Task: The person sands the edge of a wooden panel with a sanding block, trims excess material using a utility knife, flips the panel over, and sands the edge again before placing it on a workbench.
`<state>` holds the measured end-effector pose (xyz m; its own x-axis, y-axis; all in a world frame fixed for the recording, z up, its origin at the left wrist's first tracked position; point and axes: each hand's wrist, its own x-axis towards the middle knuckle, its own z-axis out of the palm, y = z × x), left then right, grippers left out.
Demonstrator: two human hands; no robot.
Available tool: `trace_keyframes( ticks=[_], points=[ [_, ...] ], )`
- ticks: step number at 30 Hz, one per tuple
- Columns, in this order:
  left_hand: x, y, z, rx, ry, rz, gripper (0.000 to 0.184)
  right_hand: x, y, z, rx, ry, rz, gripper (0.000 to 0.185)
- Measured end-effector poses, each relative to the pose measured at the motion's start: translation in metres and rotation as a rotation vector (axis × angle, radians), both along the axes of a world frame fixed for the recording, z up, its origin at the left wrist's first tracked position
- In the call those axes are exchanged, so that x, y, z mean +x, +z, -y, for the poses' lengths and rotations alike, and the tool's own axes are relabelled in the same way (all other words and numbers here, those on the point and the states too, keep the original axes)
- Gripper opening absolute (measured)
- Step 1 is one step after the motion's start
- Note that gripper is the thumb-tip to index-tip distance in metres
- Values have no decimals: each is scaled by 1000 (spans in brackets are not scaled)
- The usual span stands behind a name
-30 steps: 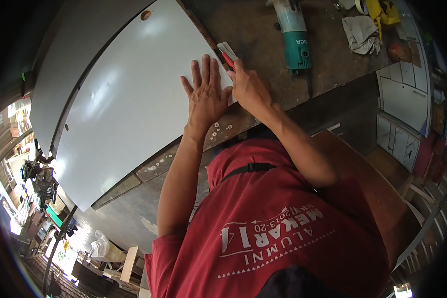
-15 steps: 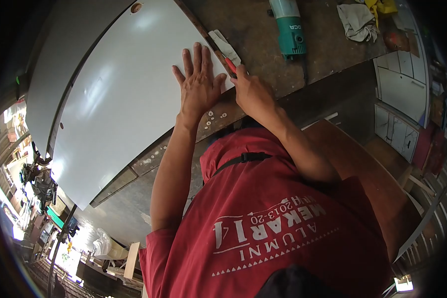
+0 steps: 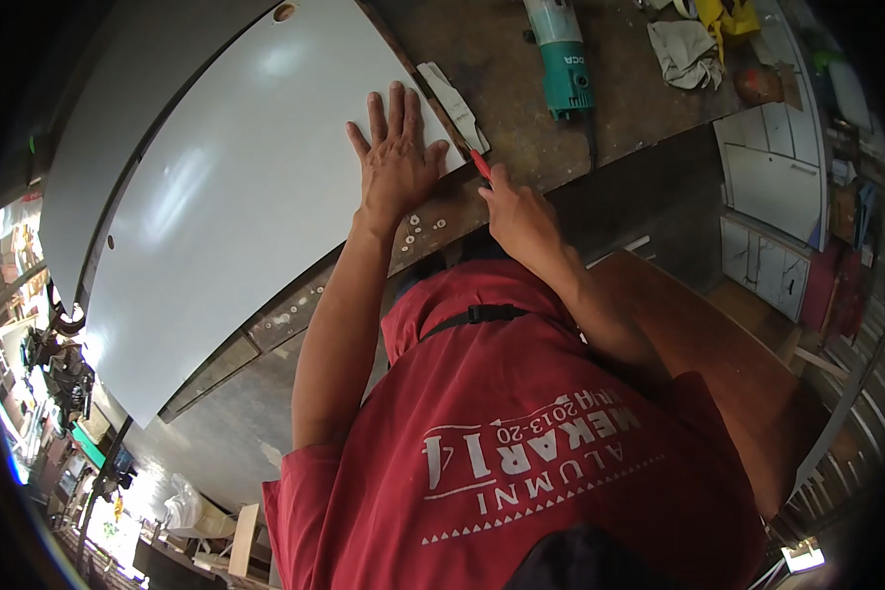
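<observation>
A large white glossy panel lies on the brown workbench. My left hand rests flat on the panel near its corner, fingers spread. Just right of that corner, my right hand is closed around a slim red-handled tool. The tool's tip is at the panel's dark right-hand edge, close to the corner; its exact kind is too small to make out. Beside that edge lies a pale, narrow scrap strip.
A teal power tool with a cord lies at the bench's far side. Crumpled pale cloth and a yellow cloth are to its right. White cabinets stand at the right. Small pale discs dot the bench's near edge.
My right hand has drawn the red-handled tool toward me along the panel's edge, to the corner. My left hand keeps its place on the panel. The view has shifted slightly.
</observation>
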<state>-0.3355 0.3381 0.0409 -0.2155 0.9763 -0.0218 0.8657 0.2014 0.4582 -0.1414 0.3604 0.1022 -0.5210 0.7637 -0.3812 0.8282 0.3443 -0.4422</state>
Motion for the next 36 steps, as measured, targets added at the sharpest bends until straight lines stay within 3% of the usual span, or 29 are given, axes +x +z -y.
trace_keyframes(
  ticks=[7,9,11,13,14,15,16,17,18,19,21,23,27,29,31,34,36],
  points=[
    [-3,0,2,-26,4,41,81,37,11,8,-27,-36,-11,23],
    [-4,-2,9,110,42,-54,72,32,13,-13,63,-63,-43,25],
    [-4,11,21,153,120,423,57,23,11,-49,164,-92,-89,28],
    [7,44,43,-267,363,977,43,9,-11,-88,237,-67,-129,32],
    [21,42,58,-272,522,1246,48,2,-25,-105,260,-42,-110,33],
    [37,32,68,-267,678,1515,53,-2,-40,-118,258,-22,-142,33],
    [51,27,72,-244,700,1492,53,-5,-56,-129,453,36,-223,32],
    [65,20,73,-73,918,1780,59,-9,-64,-137,646,86,-303,32],
    [74,13,67,131,1125,2059,67,-16,-60,-144,641,97,-330,32],
    [77,5,58,155,1136,2044,67,-21,-50,-148,602,127,-468,32],
    [85,-11,41,494,1302,2059,76,-27,-43,-153,548,169,-611,31],
    [93,-23,37,549,1268,1984,69,-37,-40,-155,-64,128,-609,30],
    [110,-7,51,594,1403,1796,60,-58,-58,-158,-430,118,-557,39],
    [117,9,57,615,1457,1709,56,-62,-58,-152,-417,126,-515,46],
    [124,17,64,660,1464,1673,51,-64,-58,-143,-639,191,-487,49],
    [128,11,69,660,1440,1668,48,-65,-54,-135,-714,208,-466,49],
    [130,5,72,664,1442,1664,46,-67,-55,-132,-595,270,-420,46]
  ],
)
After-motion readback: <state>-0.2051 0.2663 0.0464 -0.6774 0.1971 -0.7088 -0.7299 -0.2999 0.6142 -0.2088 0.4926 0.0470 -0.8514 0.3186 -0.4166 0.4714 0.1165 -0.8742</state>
